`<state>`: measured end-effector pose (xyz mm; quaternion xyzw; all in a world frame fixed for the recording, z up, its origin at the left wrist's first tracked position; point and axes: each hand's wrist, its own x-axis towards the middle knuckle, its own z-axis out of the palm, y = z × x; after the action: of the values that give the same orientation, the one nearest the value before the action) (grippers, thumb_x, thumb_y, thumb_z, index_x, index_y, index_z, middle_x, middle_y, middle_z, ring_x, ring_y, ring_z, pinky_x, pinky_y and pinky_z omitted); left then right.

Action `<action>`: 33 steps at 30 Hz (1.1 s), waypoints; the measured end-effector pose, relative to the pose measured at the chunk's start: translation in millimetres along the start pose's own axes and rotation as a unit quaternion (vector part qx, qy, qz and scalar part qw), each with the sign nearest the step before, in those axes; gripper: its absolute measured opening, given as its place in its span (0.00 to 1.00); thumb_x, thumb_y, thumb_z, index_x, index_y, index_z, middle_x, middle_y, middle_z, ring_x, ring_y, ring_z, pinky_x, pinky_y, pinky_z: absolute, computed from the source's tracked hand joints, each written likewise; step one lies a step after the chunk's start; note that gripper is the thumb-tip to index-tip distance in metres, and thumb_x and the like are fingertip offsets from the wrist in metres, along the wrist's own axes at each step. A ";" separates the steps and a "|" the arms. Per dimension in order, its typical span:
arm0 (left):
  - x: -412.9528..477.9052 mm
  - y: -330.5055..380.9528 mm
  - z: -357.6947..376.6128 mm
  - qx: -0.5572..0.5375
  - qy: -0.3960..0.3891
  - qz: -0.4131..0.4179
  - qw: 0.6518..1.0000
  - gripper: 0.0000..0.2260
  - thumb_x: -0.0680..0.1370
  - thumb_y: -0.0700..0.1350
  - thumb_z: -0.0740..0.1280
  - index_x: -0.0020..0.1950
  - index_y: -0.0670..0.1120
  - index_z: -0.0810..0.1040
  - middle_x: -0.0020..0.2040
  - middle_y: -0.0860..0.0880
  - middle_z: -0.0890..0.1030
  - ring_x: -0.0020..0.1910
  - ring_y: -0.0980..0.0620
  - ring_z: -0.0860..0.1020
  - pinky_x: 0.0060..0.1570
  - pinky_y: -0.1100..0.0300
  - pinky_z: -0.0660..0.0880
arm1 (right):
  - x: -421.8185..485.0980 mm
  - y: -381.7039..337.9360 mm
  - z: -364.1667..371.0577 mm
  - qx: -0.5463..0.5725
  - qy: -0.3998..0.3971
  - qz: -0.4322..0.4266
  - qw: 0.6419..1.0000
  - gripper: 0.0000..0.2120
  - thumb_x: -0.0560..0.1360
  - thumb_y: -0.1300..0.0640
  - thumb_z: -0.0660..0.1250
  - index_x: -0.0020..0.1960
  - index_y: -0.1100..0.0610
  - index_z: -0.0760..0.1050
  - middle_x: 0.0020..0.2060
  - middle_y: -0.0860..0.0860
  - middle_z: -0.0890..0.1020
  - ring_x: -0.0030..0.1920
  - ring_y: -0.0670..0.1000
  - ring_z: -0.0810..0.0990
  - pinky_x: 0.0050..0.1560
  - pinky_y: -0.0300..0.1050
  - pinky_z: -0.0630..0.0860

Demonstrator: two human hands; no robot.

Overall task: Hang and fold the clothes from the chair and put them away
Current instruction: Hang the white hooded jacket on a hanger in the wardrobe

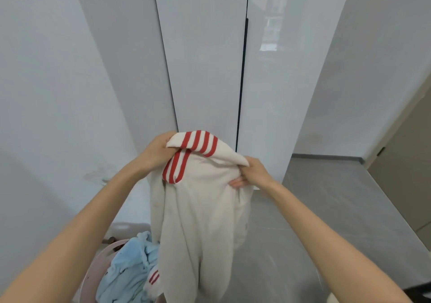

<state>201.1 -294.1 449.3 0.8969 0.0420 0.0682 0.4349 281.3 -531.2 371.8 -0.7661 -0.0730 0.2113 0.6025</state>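
The sweater [200,209] hangs before the closed wardrobe [205,57], its long axis vertical, slung between my two hands. My left hand [158,149], the higher, is curled tight round the red-striped edge; my right hand [253,172] pinches cream fabric lower down. Blue clothes [130,263] lie on the chair [93,277] below left.

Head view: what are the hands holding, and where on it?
One cream garment: the left hand grips its red-striped trim, the right hand pinches bunched fabric at its top.
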 end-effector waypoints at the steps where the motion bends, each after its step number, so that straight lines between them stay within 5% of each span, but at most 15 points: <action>1: -1.3 -4.6 -4.1 0.011 -0.020 -0.012 1.000 0.05 0.81 0.48 0.59 0.54 0.53 0.74 0.48 0.58 0.77 0.46 0.63 0.75 0.40 0.72 0.68 | -1.7 -9.0 -7.1 -0.027 -0.003 -0.027 0.999 0.13 0.79 0.63 0.54 0.52 0.59 0.78 0.42 0.58 0.84 0.34 0.56 0.85 0.38 0.49 0.83; 5: -7.3 -16.6 -5.2 0.093 -0.139 -0.038 0.985 0.07 0.78 0.51 0.66 0.55 0.52 0.73 0.53 0.55 0.77 0.53 0.55 0.76 0.47 0.67 0.70 | -8.4 -39.4 -12.9 -0.064 0.000 -0.111 0.992 0.10 0.72 0.68 0.52 0.41 0.64 0.72 0.34 0.52 0.73 0.33 0.50 0.73 0.30 0.33 0.70; 10: -8.5 -0.2 -6.7 0.026 -0.260 -0.003 0.965 0.19 0.70 0.59 0.72 0.60 0.58 0.76 0.54 0.56 0.81 0.52 0.55 0.81 0.56 0.60 0.75 | -24.5 -55.7 0.1 0.009 -0.078 -0.168 0.983 0.05 0.65 0.66 0.55 0.38 0.59 0.67 0.34 0.53 0.67 0.34 0.48 0.64 0.33 0.40 0.59; 13: 2.0 3.9 3.0 0.023 -0.211 0.035 0.977 0.17 0.74 0.63 0.65 0.59 0.58 0.75 0.53 0.56 0.82 0.52 0.57 0.81 0.56 0.55 0.77 | -33.8 -59.3 -11.2 0.040 -0.126 -0.174 0.976 0.06 0.63 0.66 0.57 0.33 0.56 0.65 0.30 0.49 0.67 0.31 0.46 0.65 0.31 0.39 0.60; 16: 17.3 -1.9 27.1 0.090 -0.120 0.055 0.987 0.23 0.74 0.59 0.66 0.68 0.56 0.68 0.62 0.52 0.74 0.59 0.56 0.75 0.63 0.53 0.72 | -41.5 -63.8 -30.0 0.087 -0.174 -0.178 0.965 0.10 0.63 0.68 0.56 0.31 0.54 0.65 0.29 0.48 0.66 0.30 0.46 0.63 0.31 0.37 0.60; 20: 27.4 10.7 65.7 0.096 -0.187 0.133 0.969 0.40 0.72 0.56 0.72 0.77 0.54 0.53 0.76 0.53 0.60 0.73 0.54 0.60 0.71 0.55 0.60 | -55.9 -69.9 -47.8 0.141 -0.222 -0.177 0.948 0.14 0.66 0.68 0.55 0.29 0.51 0.66 0.26 0.45 0.66 0.28 0.44 0.63 0.29 0.35 0.62; 23: 31.9 19.9 97.2 0.065 -0.274 0.164 0.945 0.29 0.72 0.54 0.73 0.70 0.54 0.67 0.66 0.55 0.75 0.65 0.52 0.73 0.63 0.55 0.71 | -63.3 -69.5 -56.7 0.114 -0.205 -0.175 0.956 0.11 0.65 0.69 0.54 0.31 0.55 0.63 0.27 0.46 0.66 0.29 0.44 0.63 0.30 0.34 0.63; 26: 33.3 16.3 114.4 0.030 -0.262 0.109 0.958 0.14 0.77 0.54 0.67 0.61 0.55 0.76 0.57 0.56 0.80 0.56 0.55 0.78 0.55 0.61 0.74 | -65.6 -64.4 -68.1 0.061 -0.131 -0.155 0.977 0.09 0.63 0.68 0.56 0.32 0.56 0.63 0.29 0.50 0.66 0.30 0.46 0.62 0.30 0.37 0.59; 31: 45.0 19.6 118.7 -0.008 -0.170 0.114 0.979 0.14 0.80 0.51 0.63 0.50 0.39 0.77 0.42 0.49 0.78 0.39 0.54 0.75 0.39 0.62 0.70 | -59.8 -53.9 -87.8 -0.167 0.004 -0.154 0.974 0.11 0.64 0.70 0.60 0.33 0.54 0.65 0.27 0.43 0.67 0.29 0.41 0.64 0.31 0.37 0.60; 33: 48.0 25.1 115.2 -0.046 -0.125 0.104 0.986 0.14 0.79 0.51 0.63 0.42 0.42 0.76 0.33 0.52 0.72 0.30 0.60 0.69 0.32 0.67 0.63 | -56.3 -45.2 -93.2 -0.227 0.024 -0.154 0.961 0.14 0.64 0.72 0.60 0.34 0.53 0.66 0.28 0.42 0.69 0.30 0.40 0.65 0.32 0.37 0.61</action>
<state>267.2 -392.3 402.5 0.8770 -0.1099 0.0020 0.4677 275.4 -623.1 445.4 -0.8671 -0.2218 0.0752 0.4396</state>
